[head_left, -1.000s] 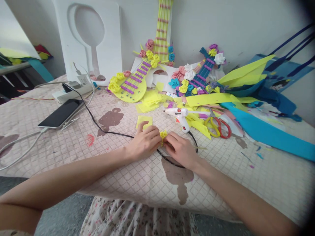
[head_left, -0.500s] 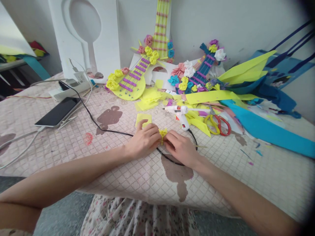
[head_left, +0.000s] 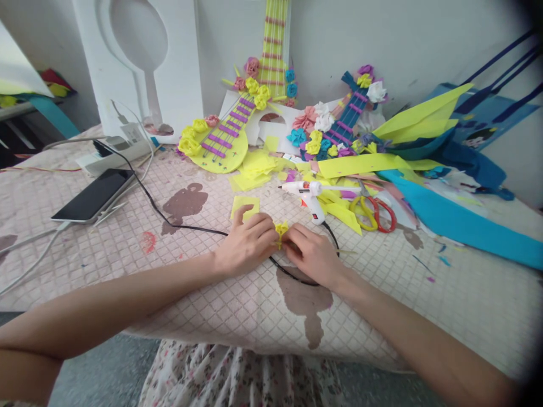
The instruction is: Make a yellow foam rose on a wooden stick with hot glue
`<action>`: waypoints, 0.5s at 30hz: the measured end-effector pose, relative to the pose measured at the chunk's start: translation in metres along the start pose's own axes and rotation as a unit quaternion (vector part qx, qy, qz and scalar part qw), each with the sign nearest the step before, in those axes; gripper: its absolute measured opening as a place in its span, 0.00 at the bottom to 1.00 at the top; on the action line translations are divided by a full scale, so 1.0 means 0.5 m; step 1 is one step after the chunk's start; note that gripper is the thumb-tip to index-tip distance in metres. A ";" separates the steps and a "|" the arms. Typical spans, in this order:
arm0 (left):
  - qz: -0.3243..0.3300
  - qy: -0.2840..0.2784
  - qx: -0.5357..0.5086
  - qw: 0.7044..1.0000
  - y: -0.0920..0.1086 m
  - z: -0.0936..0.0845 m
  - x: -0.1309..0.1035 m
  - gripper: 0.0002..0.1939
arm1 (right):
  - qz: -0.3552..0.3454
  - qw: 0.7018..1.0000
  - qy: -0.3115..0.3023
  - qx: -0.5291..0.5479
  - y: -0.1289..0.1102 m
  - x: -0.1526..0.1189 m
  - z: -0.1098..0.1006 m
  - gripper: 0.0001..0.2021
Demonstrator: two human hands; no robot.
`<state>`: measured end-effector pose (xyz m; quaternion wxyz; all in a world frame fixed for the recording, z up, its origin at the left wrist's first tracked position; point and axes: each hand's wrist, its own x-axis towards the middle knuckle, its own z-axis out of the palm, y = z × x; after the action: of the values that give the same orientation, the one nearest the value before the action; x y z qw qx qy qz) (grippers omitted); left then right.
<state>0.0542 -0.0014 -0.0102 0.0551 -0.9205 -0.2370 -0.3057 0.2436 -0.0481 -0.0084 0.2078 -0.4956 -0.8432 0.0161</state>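
Still pinching the yellow piece (head_left: 281, 229) snugly between left hand (head_left: 250, 240) and right hand (head_left: 314, 253), with hardly any shift over the last second, so not yet letting go; leaving the glue gun (head_left: 314, 208) untouched just beyond the right hand.

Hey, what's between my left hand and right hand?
In the head view, your left hand and right hand pinch crumpled yellow paper between them; black cord crosses the cloth just nearer you.

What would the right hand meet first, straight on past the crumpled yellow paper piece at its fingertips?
Probably the left hand, just across that yellow paper piece; exact depth is unclear.
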 end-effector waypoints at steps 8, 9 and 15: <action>0.014 0.005 0.042 0.999 0.004 0.002 0.004 0.05 | 0.002 1.000 -0.002 -0.012 0.000 -0.002 -0.002 0.05; 0.015 0.005 0.045 0.999 0.005 0.002 0.005 0.06 | 0.003 1.000 -0.003 -0.014 0.000 -0.002 -0.002 0.05; 0.020 0.001 0.053 0.998 0.007 0.002 0.007 0.08 | 0.001 1.000 -0.006 -0.023 -0.002 -0.003 -0.004 0.06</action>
<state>0.0590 -0.0028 -0.0088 0.1104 -0.9206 -0.2347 -0.2921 0.2442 -0.0504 -0.0069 0.1914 -0.5011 -0.8439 -0.0005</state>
